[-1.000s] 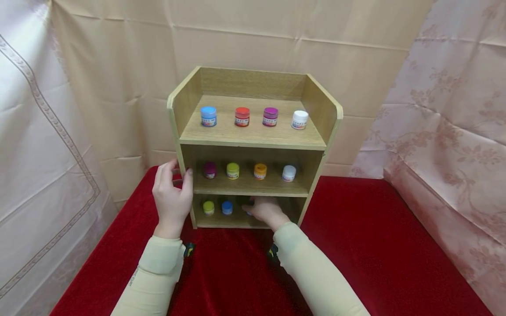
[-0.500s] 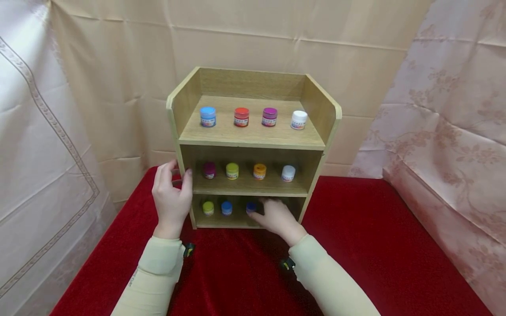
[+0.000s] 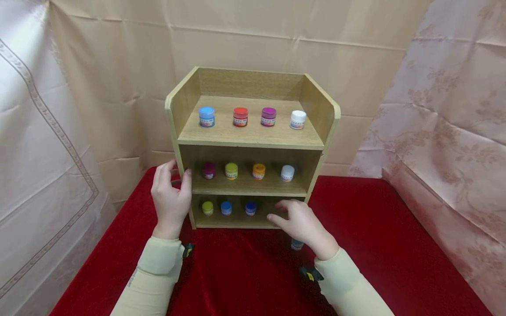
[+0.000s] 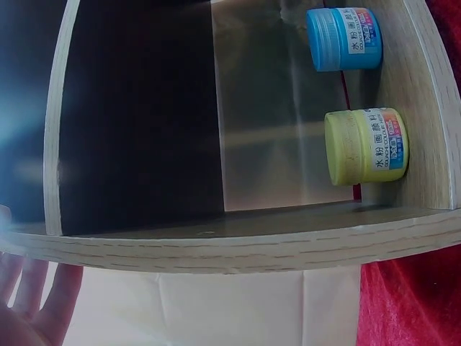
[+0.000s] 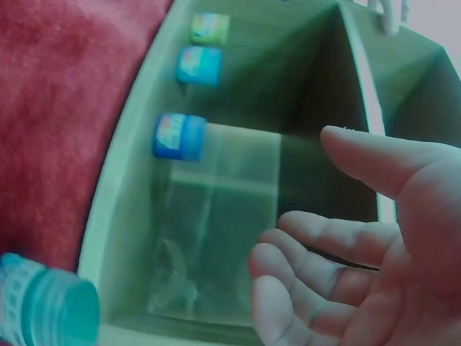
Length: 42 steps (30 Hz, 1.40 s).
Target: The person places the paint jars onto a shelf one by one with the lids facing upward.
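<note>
My left hand (image 3: 171,199) grips the left side panel of a small wooden shelf unit (image 3: 253,144), thumb at its front edge and fingers outside. In the left wrist view the fingers (image 4: 57,306) show behind the panel. Before the right end of the bottom shelf is my right hand (image 3: 302,224), palm empty and fingers loosely bent. Left of it a dark blue paint jar (image 3: 251,209) stands upright beside a light blue jar (image 3: 226,208) and a yellow-green jar (image 3: 207,208). Partly hidden under the right hand, a teal jar (image 5: 54,306) stands on the red cloth.
On the top shelf stand a blue jar (image 3: 207,116), a red one, a purple one and a white jar (image 3: 298,119). The middle shelf bears a dark purple jar, a yellow-green one, an orange jar (image 3: 258,171) and a white one. Red cloth (image 3: 375,245) covers the table; curtains hang around.
My right hand has let go of the dark blue jar and drawn away to the right, uncovering it and the teal jar. The left hand stays on the side panel.
</note>
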Available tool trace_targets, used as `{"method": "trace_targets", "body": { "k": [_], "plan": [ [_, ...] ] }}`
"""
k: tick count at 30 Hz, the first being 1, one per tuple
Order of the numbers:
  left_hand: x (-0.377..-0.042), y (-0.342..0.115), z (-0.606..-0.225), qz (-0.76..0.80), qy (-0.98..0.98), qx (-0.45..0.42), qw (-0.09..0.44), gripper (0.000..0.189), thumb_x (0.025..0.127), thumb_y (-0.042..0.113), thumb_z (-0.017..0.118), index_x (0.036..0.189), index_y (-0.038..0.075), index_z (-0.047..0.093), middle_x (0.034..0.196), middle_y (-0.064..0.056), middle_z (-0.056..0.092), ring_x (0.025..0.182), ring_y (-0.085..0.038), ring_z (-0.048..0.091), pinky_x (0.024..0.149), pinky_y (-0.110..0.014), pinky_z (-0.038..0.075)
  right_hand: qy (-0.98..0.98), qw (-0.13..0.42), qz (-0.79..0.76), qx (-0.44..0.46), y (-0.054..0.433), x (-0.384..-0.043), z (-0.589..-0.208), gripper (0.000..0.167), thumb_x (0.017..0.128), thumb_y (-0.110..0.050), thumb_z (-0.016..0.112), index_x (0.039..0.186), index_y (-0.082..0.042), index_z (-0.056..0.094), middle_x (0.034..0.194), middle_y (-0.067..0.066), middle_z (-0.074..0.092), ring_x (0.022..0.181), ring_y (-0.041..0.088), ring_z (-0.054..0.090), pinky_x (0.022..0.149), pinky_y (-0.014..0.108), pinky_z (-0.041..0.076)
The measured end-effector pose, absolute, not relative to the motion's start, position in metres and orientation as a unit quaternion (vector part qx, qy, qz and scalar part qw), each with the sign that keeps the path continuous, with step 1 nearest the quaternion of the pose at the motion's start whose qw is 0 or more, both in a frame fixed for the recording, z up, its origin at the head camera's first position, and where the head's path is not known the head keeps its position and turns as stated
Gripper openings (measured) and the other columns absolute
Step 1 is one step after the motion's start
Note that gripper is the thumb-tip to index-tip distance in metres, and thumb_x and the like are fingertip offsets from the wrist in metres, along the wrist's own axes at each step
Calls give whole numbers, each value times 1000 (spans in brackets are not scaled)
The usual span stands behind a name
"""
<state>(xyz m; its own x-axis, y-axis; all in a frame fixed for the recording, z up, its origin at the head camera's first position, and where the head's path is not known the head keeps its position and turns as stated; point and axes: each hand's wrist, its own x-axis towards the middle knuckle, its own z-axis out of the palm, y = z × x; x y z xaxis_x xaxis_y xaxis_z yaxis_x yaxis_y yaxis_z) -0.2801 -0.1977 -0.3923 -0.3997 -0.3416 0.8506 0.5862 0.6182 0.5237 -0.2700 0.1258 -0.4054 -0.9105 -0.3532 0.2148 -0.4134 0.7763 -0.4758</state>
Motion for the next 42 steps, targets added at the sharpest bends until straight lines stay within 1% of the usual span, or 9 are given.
{"method": "trace_targets", "body": {
  "k": [4, 7, 12, 18, 24, 27, 32, 34, 42],
  "plan": [
    [-280, -197, -392, -430, -719, -87, 539, 32, 91, 5, 74, 121, -4, 66, 113, -17, 65, 98, -29, 66, 80, -15, 50, -943, 50, 267, 193, 139, -263, -400, 43, 91, -36, 76, 118, -3, 73, 114, 12, 72, 104, 26, 69, 88, 46, 56],
    [-280, -197, -392, -428, -721, -86, 538, 33, 91, 5, 74, 121, -3, 66, 113, -17, 65, 98, -29, 66, 80, -10, 46, -946, 47, 261, 183, 148, -258, -397, 41, 91, -36, 76, 117, -5, 73, 111, 10, 73, 96, 22, 70, 83, 44, 57],
    [-280, -197, -392, -427, -722, -85, 538, 33, 91, 6, 74, 122, -3, 65, 113, -17, 65, 98, -29, 66, 79, -10, 46, -952, 52, 252, 168, 162, -253, -394, 37, 90, -34, 78, 112, -6, 74, 102, 7, 72, 79, 13, 65, 73, 38, 56],
    [-280, -198, -392, -427, -721, -86, 539, 33, 91, 4, 74, 121, -4, 65, 113, -18, 65, 99, -29, 66, 81, -19, 52, -961, 50, 223, 156, 174, -245, -388, 33, 89, -34, 79, 107, -8, 74, 97, 5, 71, 81, 18, 64, 71, 38, 54],
    [-280, -197, -393, -430, -717, -88, 542, 33, 90, 3, 74, 121, -4, 66, 112, -18, 65, 98, -29, 66, 81, -11, 47, -967, 40, 207, 140, 182, -242, -384, 28, 88, -36, 79, 100, -11, 75, 91, 0, 70, 78, 16, 61, 69, 38, 53],
    [-279, -198, -393, -428, -718, -87, 541, 33, 90, 3, 74, 121, -4, 66, 113, -18, 65, 99, -29, 66, 81, -17, 51, -969, 34, 203, 137, 184, -241, -384, 28, 87, -36, 79, 99, -11, 75, 92, 0, 70, 80, 17, 63, 71, 41, 55],
    [-278, -198, -391, -426, -723, -83, 538, 33, 90, 4, 74, 121, -4, 66, 113, -18, 65, 99, -29, 66, 78, -42, 57, -973, 8, 198, 122, 182, -243, -389, 31, 85, -35, 82, 101, -10, 74, 89, 0, 70, 75, 16, 63, 69, 39, 55],
    [-278, -198, -391, -426, -724, -82, 536, 32, 90, 4, 74, 121, -4, 65, 113, -18, 65, 99, -30, 66, 77, -47, 58, -974, -5, 196, 117, 179, -246, -393, 31, 84, -34, 82, 101, -9, 74, 87, -1, 69, 71, 15, 61, 65, 37, 54],
    [-277, -198, -390, -424, -728, -82, 533, 33, 91, 5, 74, 121, -3, 65, 115, -17, 65, 99, -31, 66, 77, -49, 58, -973, -39, 187, 126, 169, -255, -414, 28, 86, -30, 82, 101, -7, 74, 80, -2, 66, 63, 14, 55, 57, 33, 49]
  ]
}}
